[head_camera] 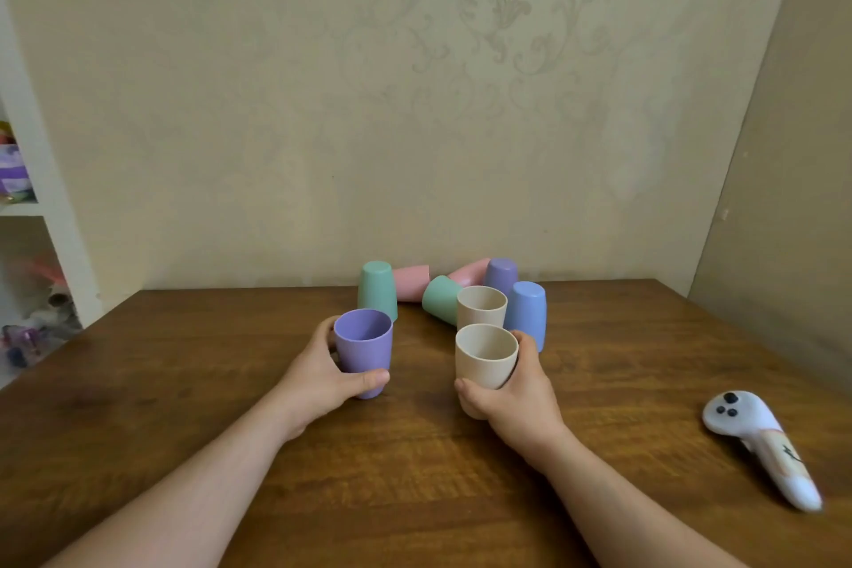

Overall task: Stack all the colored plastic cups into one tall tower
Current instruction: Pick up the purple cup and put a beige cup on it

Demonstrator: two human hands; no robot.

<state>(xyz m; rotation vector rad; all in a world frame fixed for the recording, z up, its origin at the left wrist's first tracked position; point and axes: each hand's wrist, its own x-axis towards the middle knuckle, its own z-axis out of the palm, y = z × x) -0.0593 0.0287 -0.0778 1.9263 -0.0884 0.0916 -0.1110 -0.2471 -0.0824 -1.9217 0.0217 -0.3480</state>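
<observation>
Matte pastel cups [482, 307] — purple, beige, upright

On a table [184, 383] set against a wall [276, 106], the left hand [318, 376] and right hand [516, 387] each hold an upright cup [364, 348], side by side. Behind them a cluster of cups [461, 295] stands and lies near the wall. A handheld device [760, 443] lies far right; shelves [27, 208] stand far left.
</observation>
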